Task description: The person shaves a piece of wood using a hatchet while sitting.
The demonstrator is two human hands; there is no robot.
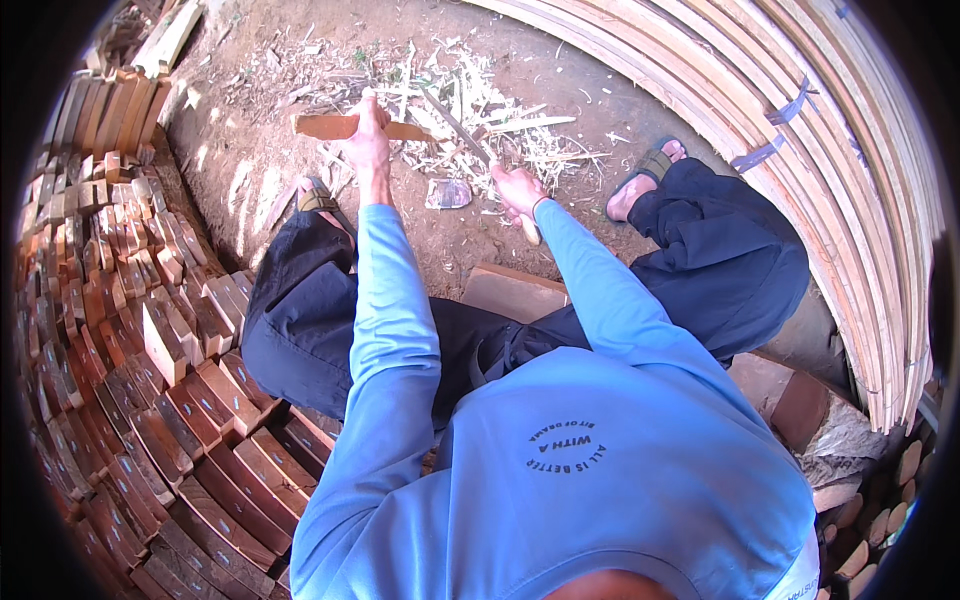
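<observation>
My left hand (368, 138) is closed round the middle of a reddish-brown piece of wood (323, 127), whose two ends stick out to either side. In my right hand (519, 192) is a knife (458, 127) with a long, narrow blade, held by its pale handle. The blade slants up and to the left, apart from the wood as far as I can see. Beneath both lie pale wood shavings (480, 95), scattered over the dirt floor (400, 260).
Stacked wooden blocks (165, 340) crowd the left side. Long pale wooden strips (800, 150), tied in places, curve along the right. A small clear packet (448, 194) lies between my sandalled feet. A wooden block (512, 292) sits near my lap, and cut round sticks (880, 525) lie at lower right.
</observation>
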